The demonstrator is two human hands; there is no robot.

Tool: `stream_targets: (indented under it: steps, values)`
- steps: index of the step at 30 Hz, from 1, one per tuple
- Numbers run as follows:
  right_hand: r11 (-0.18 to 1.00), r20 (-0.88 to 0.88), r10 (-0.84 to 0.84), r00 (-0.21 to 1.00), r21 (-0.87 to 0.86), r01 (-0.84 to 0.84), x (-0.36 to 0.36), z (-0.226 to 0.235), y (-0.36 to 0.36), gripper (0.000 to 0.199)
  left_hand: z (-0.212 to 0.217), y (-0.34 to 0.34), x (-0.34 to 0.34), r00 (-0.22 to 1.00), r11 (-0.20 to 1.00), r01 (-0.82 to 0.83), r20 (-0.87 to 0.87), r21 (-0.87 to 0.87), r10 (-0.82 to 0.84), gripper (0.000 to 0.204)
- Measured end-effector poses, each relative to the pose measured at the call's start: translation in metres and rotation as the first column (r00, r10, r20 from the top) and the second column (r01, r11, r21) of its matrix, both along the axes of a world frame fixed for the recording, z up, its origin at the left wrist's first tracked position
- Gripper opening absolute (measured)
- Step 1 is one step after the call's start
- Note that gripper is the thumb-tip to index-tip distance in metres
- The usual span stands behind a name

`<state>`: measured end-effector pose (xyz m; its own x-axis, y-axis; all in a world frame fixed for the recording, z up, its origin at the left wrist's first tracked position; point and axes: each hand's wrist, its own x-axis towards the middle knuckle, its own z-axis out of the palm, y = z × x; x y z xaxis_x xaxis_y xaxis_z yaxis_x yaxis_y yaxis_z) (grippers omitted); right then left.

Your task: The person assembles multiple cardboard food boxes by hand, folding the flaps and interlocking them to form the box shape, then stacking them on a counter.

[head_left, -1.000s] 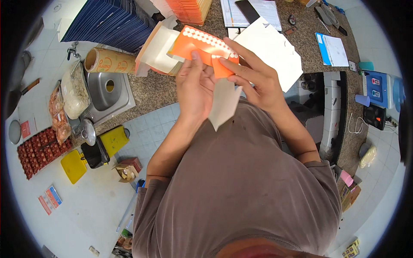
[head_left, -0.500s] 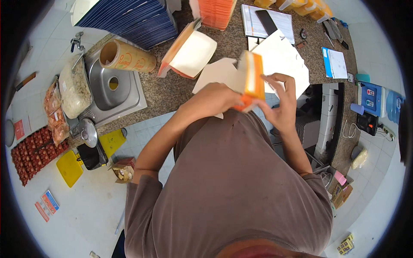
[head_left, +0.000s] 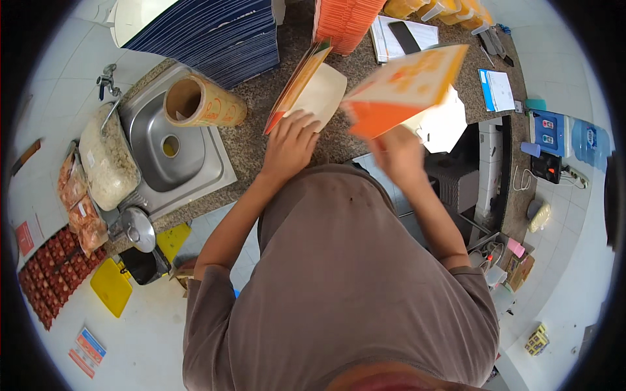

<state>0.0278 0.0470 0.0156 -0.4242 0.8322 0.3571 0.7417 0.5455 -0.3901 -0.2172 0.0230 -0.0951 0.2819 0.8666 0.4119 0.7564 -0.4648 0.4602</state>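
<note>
My right hand (head_left: pixel 399 153), slightly smeared by motion, grips the near edge of an orange-and-white cardboard carton (head_left: pixel 404 85) raised above the counter. My left hand (head_left: pixel 291 144) rests with outstretched fingers on a small stack of shaped cartons (head_left: pixel 321 98), orange on the outside and white inside, which lies on its side. Below the raised carton, white cardboard blanks (head_left: pixel 447 124) lie flat on the counter, partly hidden by it.
Tall stacks of blue cartons (head_left: pixel 215 45) and orange cartons (head_left: pixel 345 25) stand at the back of the granite counter (head_left: pixel 254 146). A cardboard tube (head_left: pixel 225 111) leans by the steel sink (head_left: pixel 212 156). Papers with a phone (head_left: pixel 404 37) lie behind; yellow-filled containers (head_left: pixel 450 14) stand far right.
The carton both hands were folding is now spread wider and held up by my right hand alone. My left hand has moved left onto the small carton stack.
</note>
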Motion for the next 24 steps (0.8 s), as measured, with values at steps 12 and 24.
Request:
stream_targets:
  steps: [12,24]
  values:
    - [0.926,0.316,0.332,0.889,-0.292,-0.242,-0.097,-0.114,0.067,0.022,-0.111,0.005,-0.026,0.997,0.98,-0.021,0.083,0.199,0.005,0.03]
    - [0.851,0.274,0.385,0.881,-0.476,-0.223,-0.117,-0.103,0.062,0.029,-0.116,-0.002,-0.039,0.989,0.997,0.042,0.136,0.061,-0.05,0.025]
